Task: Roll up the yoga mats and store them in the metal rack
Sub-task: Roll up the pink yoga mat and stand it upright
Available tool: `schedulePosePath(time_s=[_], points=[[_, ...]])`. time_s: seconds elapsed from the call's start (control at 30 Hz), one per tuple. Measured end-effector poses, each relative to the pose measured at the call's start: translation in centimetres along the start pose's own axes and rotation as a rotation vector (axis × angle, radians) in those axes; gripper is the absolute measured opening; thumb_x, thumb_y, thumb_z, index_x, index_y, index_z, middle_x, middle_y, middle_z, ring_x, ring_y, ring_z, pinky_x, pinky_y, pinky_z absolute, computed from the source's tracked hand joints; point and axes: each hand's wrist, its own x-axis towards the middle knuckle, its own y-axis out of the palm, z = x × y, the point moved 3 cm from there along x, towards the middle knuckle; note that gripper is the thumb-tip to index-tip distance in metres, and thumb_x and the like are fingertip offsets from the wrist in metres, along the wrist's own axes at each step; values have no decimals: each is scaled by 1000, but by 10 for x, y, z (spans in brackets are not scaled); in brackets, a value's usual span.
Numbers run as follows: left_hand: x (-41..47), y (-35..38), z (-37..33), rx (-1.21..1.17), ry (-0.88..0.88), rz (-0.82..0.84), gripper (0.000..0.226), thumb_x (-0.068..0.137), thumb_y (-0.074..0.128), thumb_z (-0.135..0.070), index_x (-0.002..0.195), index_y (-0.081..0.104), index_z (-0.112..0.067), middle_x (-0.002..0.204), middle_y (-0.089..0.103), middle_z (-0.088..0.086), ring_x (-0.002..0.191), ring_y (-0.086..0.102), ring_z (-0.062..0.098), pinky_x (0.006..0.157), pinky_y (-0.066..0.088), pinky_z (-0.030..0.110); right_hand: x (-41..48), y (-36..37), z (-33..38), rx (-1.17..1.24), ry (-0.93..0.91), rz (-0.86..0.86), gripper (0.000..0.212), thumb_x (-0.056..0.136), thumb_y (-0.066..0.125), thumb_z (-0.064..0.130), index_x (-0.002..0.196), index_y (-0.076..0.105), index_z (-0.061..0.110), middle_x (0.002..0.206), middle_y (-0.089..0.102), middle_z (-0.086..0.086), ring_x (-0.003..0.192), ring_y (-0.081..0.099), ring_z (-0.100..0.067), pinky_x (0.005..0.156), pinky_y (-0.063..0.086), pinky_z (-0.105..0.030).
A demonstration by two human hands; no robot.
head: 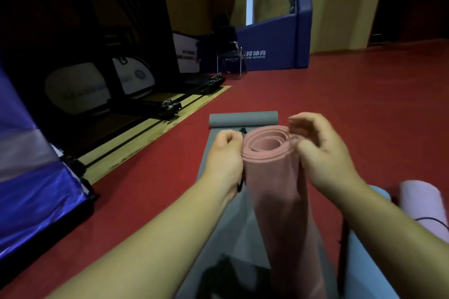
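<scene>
A rolled pink yoga mat [272, 177] stands on end in front of me, its spiral top facing the camera. My left hand [224, 155] is closed on a thin black cord [243, 131] at the roll's left side. My right hand [318, 150] curls around the roll's right edge near the top. Under it lies a grey yoga mat [243, 119], flat on the floor with its far end curled into a small roll. A light blue mat [364, 257] and a rolled lilac mat [422, 204] with a black cord lie at the lower right.
Red floor [340, 94] stretches to the right and ahead. A wooden strip with black rails [155, 119] runs along the left, beside dark equipment and a blue-and-white banner [31, 189]. A chair [229, 56] and a blue padded barrier [269, 46] stand at the back.
</scene>
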Motion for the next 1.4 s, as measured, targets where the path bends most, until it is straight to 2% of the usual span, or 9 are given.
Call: schedulePosePath(time_s=[0.17, 0.33, 0.47, 0.57, 0.7, 0.9, 1.1, 1.3, 1.4], points=[[-7, 23, -3, 131, 110, 88, 20, 105, 48, -25, 85, 54, -22, 75, 56, -12, 64, 46, 1, 59, 39, 21, 9, -21, -25, 75, 167, -264, 26, 92, 66, 9, 102, 60, 31, 95, 69, 11, 84, 64, -1, 89, 53, -32], [-14, 48, -3, 205, 264, 62, 18, 100, 48, -27, 83, 48, -21, 103, 67, -5, 96, 60, 16, 94, 47, 44, 11, -10, -29, 178, 244, -267, 21, 93, 67, 22, 109, 58, 30, 109, 68, 5, 93, 64, 2, 91, 52, -21], [-5, 30, -14, 87, 286, 28, 23, 102, 48, -11, 80, 49, -16, 79, 65, -13, 76, 57, 9, 76, 48, 32, 14, -9, -33, 295, 341, -298, 18, 81, 63, 38, 98, 65, 34, 97, 74, 5, 96, 70, -15, 93, 55, -41], [-5, 23, -22, 68, 308, 186, 26, 101, 43, 1, 78, 46, -11, 86, 70, -12, 78, 62, 4, 72, 48, 19, 15, -17, -33, 233, 306, -332, 12, 93, 68, 27, 104, 62, 29, 94, 69, 8, 84, 66, -1, 86, 52, -31], [3, 23, -13, 141, 303, 242, 30, 100, 44, 1, 75, 47, -14, 100, 69, -4, 91, 63, 10, 81, 47, 24, 14, -11, -41, 134, 318, -258, 23, 94, 65, 25, 115, 58, 32, 99, 61, 11, 94, 61, -12, 89, 47, -31], [6, 27, -11, 151, 308, 322, 30, 99, 42, 3, 75, 47, -13, 103, 69, 0, 93, 64, 12, 79, 49, 21, 15, -1, -53, 475, 504, -17, 39, 96, 53, 23, 132, 59, 38, 118, 71, -2, 105, 69, -17, 95, 51, -36], [9, 23, -13, 173, 319, 327, 31, 97, 40, 5, 73, 47, -13, 104, 70, -2, 91, 64, 6, 76, 49, 17, 19, 3, -52, 549, 503, -83, 19, 97, 54, 16, 107, 70, 21, 95, 73, 0, 87, 68, -14, 85, 52, -34], [15, 23, -8, 139, 323, 244, 25, 85, 46, -19, 63, 51, -29, 108, 73, -3, 107, 66, 18, 96, 50, 40, 25, -2, -50, 293, 382, -178, 12, 94, 61, 19, 90, 72, 20, 93, 73, 5, 89, 65, -11, 84, 49, -31], [16, 21, -7, 161, 323, 211, 21, 83, 45, -23, 63, 50, -29, 108, 73, -5, 107, 66, 16, 97, 50, 41, 28, -2, -51, 229, 358, -187, 12, 90, 64, 22, 81, 72, 23, 87, 73, 8, 86, 63, -12, 83, 48, -33]])
